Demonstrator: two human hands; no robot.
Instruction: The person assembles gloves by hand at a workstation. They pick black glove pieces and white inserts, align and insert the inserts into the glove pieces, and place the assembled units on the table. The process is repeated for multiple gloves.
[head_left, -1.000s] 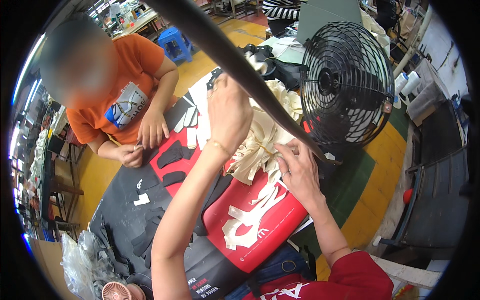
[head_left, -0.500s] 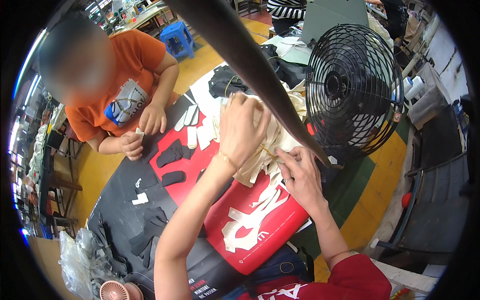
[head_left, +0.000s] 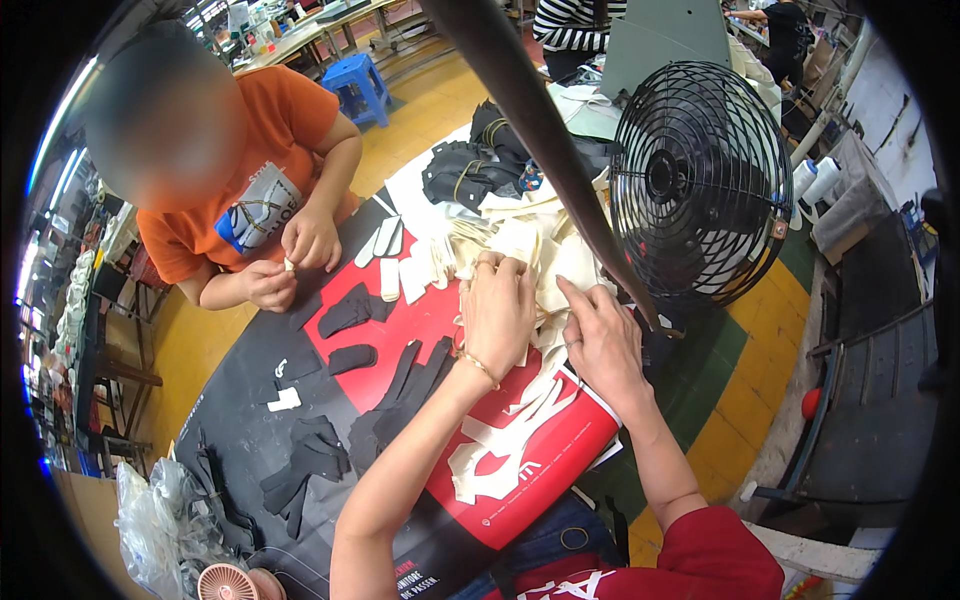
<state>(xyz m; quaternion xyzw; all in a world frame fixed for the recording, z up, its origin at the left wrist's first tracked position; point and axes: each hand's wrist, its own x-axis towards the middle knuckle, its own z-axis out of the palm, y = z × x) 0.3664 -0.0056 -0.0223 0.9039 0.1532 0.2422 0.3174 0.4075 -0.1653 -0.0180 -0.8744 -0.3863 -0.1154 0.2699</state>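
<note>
A heap of cream fabric pieces [head_left: 567, 262] lies on the red part of the table mat. Curled over the near side of the heap, my left hand [head_left: 500, 312] is closed on some of the cream pieces; its fingertips are partly hidden. Just to its right, my right hand [head_left: 607, 345] rests against the same pieces, index finger stretched out and thumb apart from it. Nearer to me, loose cream fabric strips [head_left: 500, 462] lie on the red mat. Black fabric pieces [head_left: 400, 395] are beside my left forearm.
A black caged fan [head_left: 700, 180] stands at the right, and a dark curved bar [head_left: 540, 130] crosses above the heap. Across the table, a person in orange [head_left: 285, 130] holds a small pale piece. Plastic bags [head_left: 155, 520] and a small pink fan [head_left: 228, 582] sit at the lower left.
My left hand has come down and nearer to me, from above the heap onto its near side. My right hand stays beside it; the yellowish band near its fingertips no longer shows.
</note>
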